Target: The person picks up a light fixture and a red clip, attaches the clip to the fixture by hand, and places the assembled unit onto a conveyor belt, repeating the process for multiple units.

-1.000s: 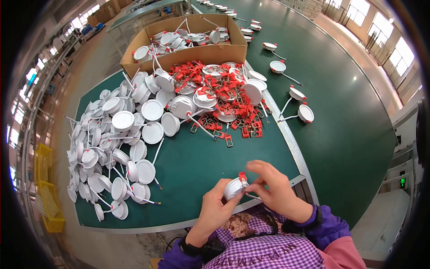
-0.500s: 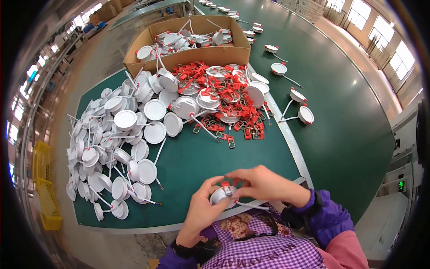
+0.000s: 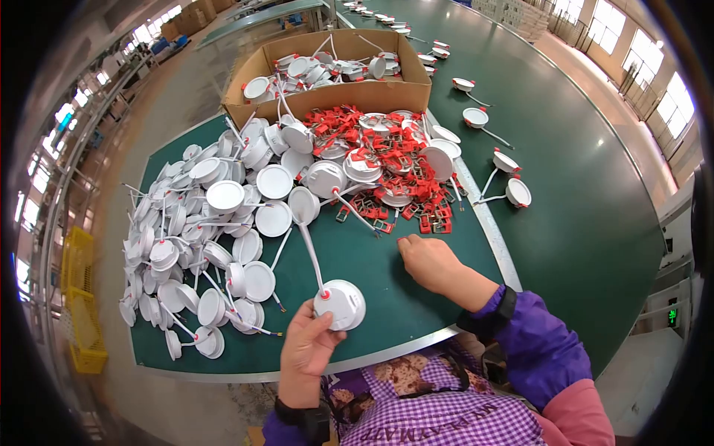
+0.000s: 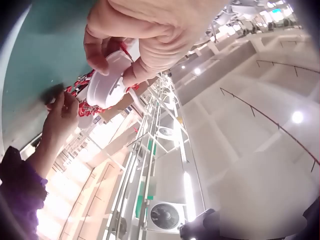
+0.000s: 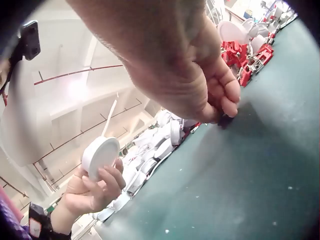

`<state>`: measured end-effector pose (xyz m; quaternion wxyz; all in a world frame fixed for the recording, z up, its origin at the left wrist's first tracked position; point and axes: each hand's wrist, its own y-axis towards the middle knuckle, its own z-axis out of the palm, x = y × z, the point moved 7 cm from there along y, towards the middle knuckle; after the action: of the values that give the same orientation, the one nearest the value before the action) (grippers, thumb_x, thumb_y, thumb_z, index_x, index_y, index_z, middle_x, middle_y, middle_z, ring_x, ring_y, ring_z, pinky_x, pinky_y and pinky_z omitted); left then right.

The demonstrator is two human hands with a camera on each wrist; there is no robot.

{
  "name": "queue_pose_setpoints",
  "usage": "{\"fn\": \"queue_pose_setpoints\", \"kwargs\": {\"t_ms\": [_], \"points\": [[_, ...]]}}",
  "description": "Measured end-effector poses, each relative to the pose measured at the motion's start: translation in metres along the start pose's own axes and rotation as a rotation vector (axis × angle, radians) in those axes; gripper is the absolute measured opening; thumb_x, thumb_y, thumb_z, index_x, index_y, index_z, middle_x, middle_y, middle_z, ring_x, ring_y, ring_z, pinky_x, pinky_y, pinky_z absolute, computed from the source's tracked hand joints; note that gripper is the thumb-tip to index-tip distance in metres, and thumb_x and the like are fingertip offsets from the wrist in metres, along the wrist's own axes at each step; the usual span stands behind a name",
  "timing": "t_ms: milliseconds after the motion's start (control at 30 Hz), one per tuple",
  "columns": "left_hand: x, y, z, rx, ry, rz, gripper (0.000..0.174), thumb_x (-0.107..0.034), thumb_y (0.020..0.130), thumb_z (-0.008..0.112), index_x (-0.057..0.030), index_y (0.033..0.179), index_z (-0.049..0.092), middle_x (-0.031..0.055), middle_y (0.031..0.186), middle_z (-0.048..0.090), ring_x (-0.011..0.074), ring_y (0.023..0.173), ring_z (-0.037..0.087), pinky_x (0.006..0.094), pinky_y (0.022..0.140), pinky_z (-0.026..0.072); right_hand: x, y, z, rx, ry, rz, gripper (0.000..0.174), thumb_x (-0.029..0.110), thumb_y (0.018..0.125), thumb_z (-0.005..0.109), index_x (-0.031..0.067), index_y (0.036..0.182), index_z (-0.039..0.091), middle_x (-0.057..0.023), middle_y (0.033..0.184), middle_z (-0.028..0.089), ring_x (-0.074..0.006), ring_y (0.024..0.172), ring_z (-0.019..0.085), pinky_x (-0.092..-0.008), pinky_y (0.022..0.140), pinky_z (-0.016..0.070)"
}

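My left hand [image 3: 306, 349] holds a round white downlight [image 3: 346, 306] by its edge, thumb on the back of the housing. Its white cable [image 3: 311, 256] stands up from a red grommet. In the right wrist view the same downlight [image 5: 101, 154] sits between thumb and fingers. My right hand [image 3: 433, 264] is low over the green table, at the near edge of the clip pile. Its thumb and fingertips pinch a small red spring clip [image 3: 403, 240], mostly hidden by the fingers.
Red metal clips [image 3: 424, 193] lie heaped beyond my right hand. A large pile of white downlights [image 3: 223, 195] covers the left side. Behind stands a cardboard box [image 3: 327, 102] of downlights. On the right, a green conveyor belt [image 3: 595, 223] carries spaced downlights.
The two hands have parted. The left turned the downlight back-up and moved it left, cable now upward; the right left the downlight and reached forward to a clip near the pile.
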<state>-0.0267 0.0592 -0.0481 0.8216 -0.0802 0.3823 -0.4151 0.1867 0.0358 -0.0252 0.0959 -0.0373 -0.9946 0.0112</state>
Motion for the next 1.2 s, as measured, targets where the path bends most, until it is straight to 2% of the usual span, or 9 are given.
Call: {"fn": "queue_pose_setpoints", "kwargs": {"t_ms": [133, 200, 300, 433, 533, 633, 967, 1067, 1200], "points": [[0.013, 0.002, 0.014, -0.018, 0.043, 0.023, 0.035, 0.002, 0.079, 0.060, -0.0034, 0.112, 0.048, 0.0090, 0.106, 0.057, 0.0211, 0.091, 0.060, 0.0350, 0.071, 0.0552, 0.011, -0.015, -0.017, -0.041, 0.129, 0.104, 0.012, 0.002, 0.077, 0.056, -0.0014, 0.089, 0.053, -0.0158, 0.079, 0.061, -0.0319, 0.067, 0.062, -0.0384, 0.060, 0.0505], [0.018, 0.004, 0.020, -0.032, 0.092, 0.046, 0.038, 0.002, 0.079, 0.060, -0.0031, 0.115, 0.048, 0.0096, 0.106, 0.058, 0.0212, 0.092, 0.060, 0.0352, 0.070, 0.0553, 0.017, -0.031, -0.038, -0.217, 0.751, 0.133, 0.014, 0.006, 0.079, 0.058, -0.0026, 0.091, 0.057, -0.0170, 0.077, 0.062, -0.0315, 0.064, 0.062, -0.0373, 0.059, 0.0498], [0.019, 0.007, 0.026, -0.052, 0.224, 0.130, 0.037, 0.003, 0.079, 0.061, -0.0019, 0.114, 0.050, 0.0104, 0.105, 0.059, 0.0207, 0.091, 0.061, 0.0350, 0.070, 0.0553, 0.031, -0.047, -0.046, -0.259, 0.926, 0.145, 0.016, 0.009, 0.081, 0.058, -0.0017, 0.093, 0.061, -0.0169, 0.079, 0.062, -0.0313, 0.067, 0.062, -0.0362, 0.060, 0.0496], [0.013, 0.006, 0.033, -0.065, 0.375, 0.351, 0.030, 0.005, 0.076, 0.065, 0.0002, 0.104, 0.055, 0.0099, 0.099, 0.062, 0.0179, 0.089, 0.062, 0.0321, 0.075, 0.0546, 0.046, -0.057, -0.052, -0.297, 0.850, 0.090, 0.016, 0.008, 0.082, 0.058, -0.0011, 0.095, 0.063, -0.0162, 0.084, 0.063, -0.0314, 0.073, 0.063, -0.0355, 0.064, 0.0502], [0.010, 0.003, 0.041, -0.048, 0.400, 0.425, 0.030, 0.006, 0.077, 0.066, 0.0017, 0.104, 0.054, 0.0068, 0.098, 0.060, 0.0120, 0.087, 0.059, 0.0238, 0.076, 0.0489, 0.051, -0.061, -0.048, -0.308, 0.887, 0.098, 0.016, 0.006, 0.082, 0.059, -0.0010, 0.096, 0.062, -0.0155, 0.085, 0.063, -0.0300, 0.072, 0.063, -0.0346, 0.063, 0.0504], [0.010, 0.002, 0.042, -0.027, 0.464, 0.473, 0.027, 0.004, 0.078, 0.067, 0.0026, 0.102, 0.055, 0.0053, 0.096, 0.060, 0.0102, 0.086, 0.058, 0.0230, 0.074, 0.0481, 0.054, -0.062, -0.042, -0.330, 0.937, 0.111, 0.015, 0.004, 0.082, 0.059, -0.0012, 0.097, 0.061, -0.0149, 0.083, 0.062, -0.0280, 0.071, 0.063, -0.0332, 0.062, 0.0505], [0.008, 0.003, 0.044, 0.013, 0.640, 0.479, 0.024, 0.000, 0.078, 0.069, 0.0029, 0.099, 0.057, 0.0034, 0.090, 0.060, 0.0077, 0.079, 0.056, 0.0215, 0.069, 0.0471, 0.054, -0.068, -0.034, -0.434, 1.001, 0.150, 0.015, 0.000, 0.081, 0.059, -0.0009, 0.096, 0.059, -0.0136, 0.081, 0.061, -0.0238, 0.068, 0.063, -0.0318, 0.059, 0.0505], [0.013, 0.004, 0.045, 0.028, 0.609, 0.419, 0.026, 0.005, 0.077, 0.067, 0.0026, 0.101, 0.056, 0.0060, 0.095, 0.060, 0.0107, 0.086, 0.058, 0.0243, 0.077, 0.0484, 0.053, -0.067, -0.032, -0.435, 0.995, 0.137, 0.013, -0.001, 0.081, 0.060, -0.0006, 0.094, 0.059, -0.0132, 0.081, 0.061, -0.0220, 0.067, 0.063, -0.0307, 0.060, 0.0503], [0.014, 0.002, 0.050, 0.068, 0.619, 0.428, 0.024, 0.002, 0.078, 0.068, 0.0031, 0.099, 0.057, 0.0041, 0.091, 0.060, 0.0080, 0.080, 0.057, 0.0217, 0.070, 0.0473, 0.044, -0.070, -0.035, -0.387, 0.887, 0.126, 0.016, -0.001, 0.081, 0.059, 0.0001, 0.097, 0.057, -0.0128, 0.085, 0.062, -0.0195, 0.066, 0.063, -0.0298, 0.061, 0.0500]]}}
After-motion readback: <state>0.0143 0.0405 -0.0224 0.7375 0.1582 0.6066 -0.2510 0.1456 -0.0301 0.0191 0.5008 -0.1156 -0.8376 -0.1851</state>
